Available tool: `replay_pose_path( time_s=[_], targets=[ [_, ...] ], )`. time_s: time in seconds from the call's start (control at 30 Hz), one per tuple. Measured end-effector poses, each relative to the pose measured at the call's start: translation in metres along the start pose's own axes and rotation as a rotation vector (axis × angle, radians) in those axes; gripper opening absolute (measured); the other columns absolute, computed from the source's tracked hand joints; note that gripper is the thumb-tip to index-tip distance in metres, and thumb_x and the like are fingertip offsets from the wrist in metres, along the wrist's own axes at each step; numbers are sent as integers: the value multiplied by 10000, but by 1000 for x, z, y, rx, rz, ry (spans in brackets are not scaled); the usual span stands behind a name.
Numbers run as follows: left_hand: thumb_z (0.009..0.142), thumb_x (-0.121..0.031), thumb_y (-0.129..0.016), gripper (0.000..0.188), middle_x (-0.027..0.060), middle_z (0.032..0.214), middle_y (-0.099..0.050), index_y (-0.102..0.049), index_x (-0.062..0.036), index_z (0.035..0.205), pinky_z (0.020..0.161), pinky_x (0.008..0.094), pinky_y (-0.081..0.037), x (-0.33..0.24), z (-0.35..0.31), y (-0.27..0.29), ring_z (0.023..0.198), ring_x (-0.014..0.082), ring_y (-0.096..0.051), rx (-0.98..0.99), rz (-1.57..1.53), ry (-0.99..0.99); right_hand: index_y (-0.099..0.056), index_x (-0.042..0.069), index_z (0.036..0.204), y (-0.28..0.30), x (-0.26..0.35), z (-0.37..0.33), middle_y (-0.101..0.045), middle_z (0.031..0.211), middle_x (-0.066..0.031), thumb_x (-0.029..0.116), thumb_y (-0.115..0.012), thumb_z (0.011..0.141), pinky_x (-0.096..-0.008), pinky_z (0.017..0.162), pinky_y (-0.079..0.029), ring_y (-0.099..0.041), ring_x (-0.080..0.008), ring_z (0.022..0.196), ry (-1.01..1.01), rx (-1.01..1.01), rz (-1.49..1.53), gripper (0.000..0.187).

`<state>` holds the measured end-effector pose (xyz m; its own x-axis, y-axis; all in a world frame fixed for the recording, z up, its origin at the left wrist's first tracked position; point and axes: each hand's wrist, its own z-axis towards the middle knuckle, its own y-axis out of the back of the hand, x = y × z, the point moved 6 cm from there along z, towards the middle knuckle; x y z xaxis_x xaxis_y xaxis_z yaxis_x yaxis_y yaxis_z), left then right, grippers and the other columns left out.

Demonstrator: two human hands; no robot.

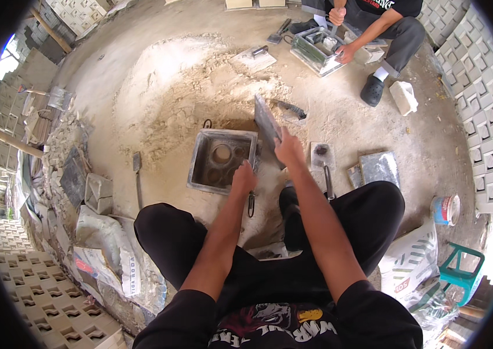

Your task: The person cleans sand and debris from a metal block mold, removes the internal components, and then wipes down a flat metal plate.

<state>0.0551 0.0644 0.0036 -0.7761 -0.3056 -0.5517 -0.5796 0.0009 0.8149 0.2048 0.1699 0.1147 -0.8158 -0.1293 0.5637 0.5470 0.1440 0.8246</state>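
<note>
A square metal mould [193, 161] with round forms inside rests on the sandy ground before me. Over its near right corner is my left hand [244, 177], fingers curled closed; what they hold, if anything, is hidden. My right hand [290, 149] grips a flat grey plate [267, 125], apparently a metal float, tilted on edge to the right of the mould. A wire loop handle [251, 205] sticks out from the mould's near side, below my left hand. Just beyond the plate lies a dark curved-handled tool [292, 109].
Loose pale sand [171, 70] is heaped beyond the mould. A small trowel [327, 174] on a board, a grey slab [379, 169] and a bucket [446, 210] lie rightward. At far right a co-worker's hand [346, 53] touches another mould [315, 57]. A long-handled tool [137, 168] lies left.
</note>
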Motion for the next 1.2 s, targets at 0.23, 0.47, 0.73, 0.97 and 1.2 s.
replay_pose_path(
  time_s=[0.23,0.47,0.73,0.97,1.2],
  targets=[
    [732,-167,-651,384,301,946,-641,-535,55,1023,828,529,-505,12,-15,83,915,478,-622,-58,20,42,-547,75,1205,4,-20,10,-651,1057,-245,266,-634,869,-506,866,-492,-621,-427,1000,-43,-13,41,396],
    [803,-239,-674,342,281,938,-653,-611,13,1024,817,494,-505,44,-20,153,950,431,-628,-203,65,55,-681,27,1084,1,-40,8,-694,923,-169,307,-689,831,-347,784,-488,-656,-233,856,-129,-53,446,377],
    [875,-287,-616,306,232,925,-676,-652,-32,1039,779,491,-504,89,-23,214,900,431,-639,-442,58,75,-670,-45,992,-46,-69,-30,-679,870,-205,395,-646,858,-400,778,-478,-655,-304,837,-277,-64,389,461],
    [911,-304,-578,292,239,903,-669,-670,-40,997,745,492,-497,186,-19,261,877,438,-629,-528,95,328,-657,-54,1076,-125,-40,-47,-676,994,-224,465,-616,881,-399,855,-464,-642,-328,967,-378,156,575,556],
    [944,-271,-519,304,240,948,-669,-655,-43,1093,774,493,-490,217,-25,262,914,431,-628,-602,-43,371,-627,-81,1071,-194,-65,-76,-643,1081,-261,427,-596,893,-406,935,-451,-583,-387,1088,-312,139,83,539]
  ],
)
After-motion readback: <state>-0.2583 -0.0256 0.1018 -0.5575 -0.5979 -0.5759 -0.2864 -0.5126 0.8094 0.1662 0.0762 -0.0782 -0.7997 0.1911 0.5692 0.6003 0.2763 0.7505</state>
